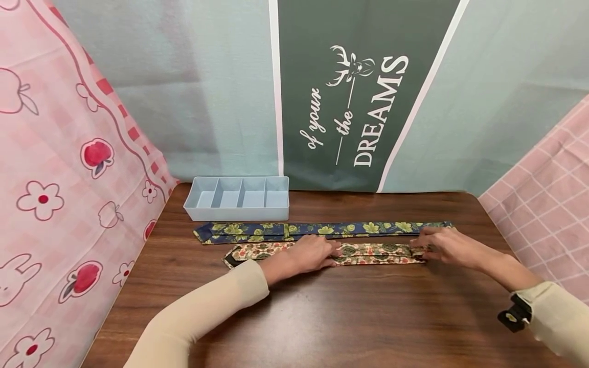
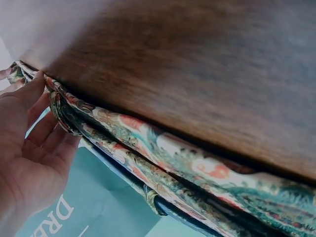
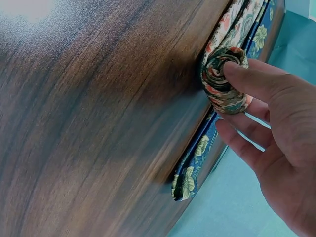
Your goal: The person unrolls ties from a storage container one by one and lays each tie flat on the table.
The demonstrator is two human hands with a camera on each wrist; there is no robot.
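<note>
Two neckties lie side by side, stretched left to right across the table. The nearer one is a cream patterned necktie with red and green motifs; its right end is wound into a small coil. My right hand grips this coil, the thumb on its side. Around the middle of the same necktie, my left hand holds the two edges between thumb and fingers. Just behind lies the navy necktie with yellow flowers, laid flat; my right hand partly covers its right end in the head view.
A pale blue tray with several compartments stands at the back left of the brown wooden table. A printed cloth hangs behind the table, and pink cloths hang at both sides.
</note>
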